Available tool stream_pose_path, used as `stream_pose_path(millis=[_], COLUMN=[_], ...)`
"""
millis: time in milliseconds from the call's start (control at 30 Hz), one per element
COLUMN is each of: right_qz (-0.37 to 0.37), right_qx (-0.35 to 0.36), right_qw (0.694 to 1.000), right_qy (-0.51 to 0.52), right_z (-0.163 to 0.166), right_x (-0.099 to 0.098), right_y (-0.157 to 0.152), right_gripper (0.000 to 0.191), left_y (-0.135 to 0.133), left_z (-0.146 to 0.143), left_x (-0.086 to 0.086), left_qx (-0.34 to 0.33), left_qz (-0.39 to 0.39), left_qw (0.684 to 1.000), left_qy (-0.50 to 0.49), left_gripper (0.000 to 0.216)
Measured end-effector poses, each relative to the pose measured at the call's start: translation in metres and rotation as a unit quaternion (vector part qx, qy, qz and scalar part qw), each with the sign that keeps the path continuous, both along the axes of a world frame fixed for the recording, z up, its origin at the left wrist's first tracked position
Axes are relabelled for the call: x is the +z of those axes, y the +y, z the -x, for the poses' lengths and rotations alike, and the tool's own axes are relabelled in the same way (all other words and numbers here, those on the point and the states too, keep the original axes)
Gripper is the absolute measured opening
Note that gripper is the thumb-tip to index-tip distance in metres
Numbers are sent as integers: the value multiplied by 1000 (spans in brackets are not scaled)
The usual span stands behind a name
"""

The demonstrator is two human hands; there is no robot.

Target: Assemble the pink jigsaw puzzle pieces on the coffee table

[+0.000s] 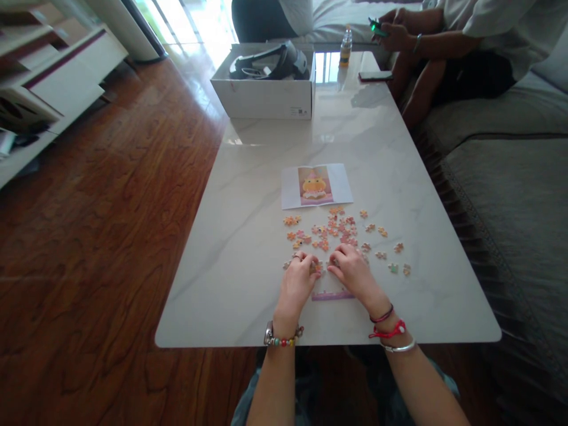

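Observation:
Small jigsaw puzzle pieces (336,226) in orange, pink and white lie scattered over the near half of the marble-look table. My left hand (300,278) is closed, its fingertips pinching a puzzle piece (316,268). A short gap to the right, my right hand (354,271) has its thumb and fingers closed on another piece, mostly hidden by the fingers. Below both hands lies a joined purple strip of pieces (331,295), its right end close to my right wrist. Beyond the pieces rests a creased paper sheet (341,182) with a printed picture of a yellow figure.
On the table's (239,236) far end stand a white box (266,99) holding a black headset (270,62), a small bottle (345,47) and a flat phone (375,76). Another person (444,35) sits on the sofa (510,177) at right, holding a device. Shelving stands at left.

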State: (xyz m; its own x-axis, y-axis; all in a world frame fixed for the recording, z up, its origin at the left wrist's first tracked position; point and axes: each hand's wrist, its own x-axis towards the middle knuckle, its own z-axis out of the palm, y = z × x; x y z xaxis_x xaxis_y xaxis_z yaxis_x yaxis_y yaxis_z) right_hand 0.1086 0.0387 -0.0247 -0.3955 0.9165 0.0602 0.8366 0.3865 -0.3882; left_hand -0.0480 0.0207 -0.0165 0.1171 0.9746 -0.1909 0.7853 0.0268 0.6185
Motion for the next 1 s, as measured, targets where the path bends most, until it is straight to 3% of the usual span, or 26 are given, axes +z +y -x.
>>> stream_pose_path(millis=[300, 1000], right_qz=[5, 55], right_qx=[71, 71], right_qw=[997, 992], right_qy=[13, 88], right_z=[6, 7], right_x=[0, -5], right_y=[1, 1], right_gripper=[8, 18], left_y=[0, 1], left_z=[1, 1], left_x=[-3, -7], left_qx=[1, 1], left_qz=[2, -3], left_qw=[1000, 1000], left_qy=[6, 7], left_gripper=[18, 18])
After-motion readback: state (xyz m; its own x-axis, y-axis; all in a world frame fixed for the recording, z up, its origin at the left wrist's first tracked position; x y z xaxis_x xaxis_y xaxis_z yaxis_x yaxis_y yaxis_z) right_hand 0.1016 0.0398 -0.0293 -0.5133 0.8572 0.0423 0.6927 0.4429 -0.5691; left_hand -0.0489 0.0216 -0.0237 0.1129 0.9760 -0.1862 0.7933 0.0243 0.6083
